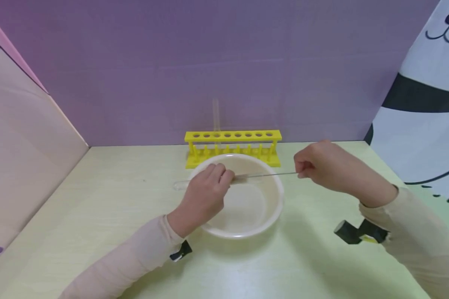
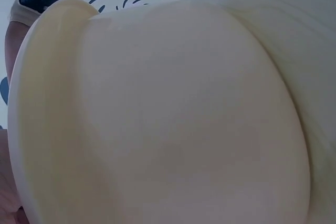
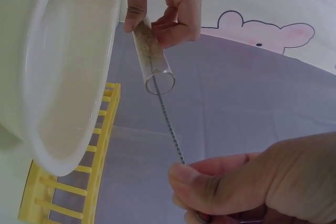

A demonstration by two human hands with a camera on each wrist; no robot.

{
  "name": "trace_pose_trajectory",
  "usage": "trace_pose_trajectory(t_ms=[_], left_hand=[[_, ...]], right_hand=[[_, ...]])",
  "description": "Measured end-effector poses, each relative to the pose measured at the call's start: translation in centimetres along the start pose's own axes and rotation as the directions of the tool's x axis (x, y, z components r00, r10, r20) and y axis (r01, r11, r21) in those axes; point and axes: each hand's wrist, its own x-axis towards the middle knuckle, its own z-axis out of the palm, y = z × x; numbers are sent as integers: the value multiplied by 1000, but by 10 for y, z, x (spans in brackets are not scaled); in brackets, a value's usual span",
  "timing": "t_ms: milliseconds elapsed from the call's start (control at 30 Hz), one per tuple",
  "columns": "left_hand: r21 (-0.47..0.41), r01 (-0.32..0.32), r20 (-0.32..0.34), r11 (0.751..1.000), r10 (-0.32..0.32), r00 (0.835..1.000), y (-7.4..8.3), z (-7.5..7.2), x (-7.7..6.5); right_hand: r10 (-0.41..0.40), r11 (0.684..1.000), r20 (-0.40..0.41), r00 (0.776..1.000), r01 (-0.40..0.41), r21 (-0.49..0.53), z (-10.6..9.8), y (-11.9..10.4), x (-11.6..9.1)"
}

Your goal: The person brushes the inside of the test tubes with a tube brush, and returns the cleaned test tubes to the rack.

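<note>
My left hand (image 1: 205, 195) grips a clear glass test tube (image 1: 181, 185) lying almost level above a cream plastic basin (image 1: 243, 235). Inside the tube are the brown bristles of a test tube brush (image 3: 169, 127), seen in the right wrist view. Its twisted wire stem comes out of the tube's open mouth. To the right of the basin, my right hand (image 1: 325, 168) pinches this wire between thumb and fingers. In the left wrist view the basin's outer wall (image 2: 184, 108) fills most of the picture, and the left hand's hold is hidden there.
Directly behind the basin stands a yellow test tube rack (image 1: 233, 136) with a row of holes and pegs. Another clear test tube (image 1: 216, 114) stands upright at the rack's left part. A purple panel (image 1: 224, 70) closes off the back of the table.
</note>
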Motion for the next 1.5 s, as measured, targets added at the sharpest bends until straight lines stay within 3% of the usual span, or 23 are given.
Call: trace_pose_trajectory(t_ms=[567, 1133, 1500], left_hand=[[10, -10, -22, 1000, 10, 1000, 6, 3, 4], [14, -27, 28, 1000, 27, 999, 12, 2, 9], [26, -34, 9, 999, 34, 999, 18, 2, 13]], right_hand=[[-37, 999, 5, 999, 37, 9, 2, -5, 7], [-67, 998, -9, 998, 67, 12, 5, -11, 10], [-78, 997, -22, 997, 78, 12, 9, -15, 14]])
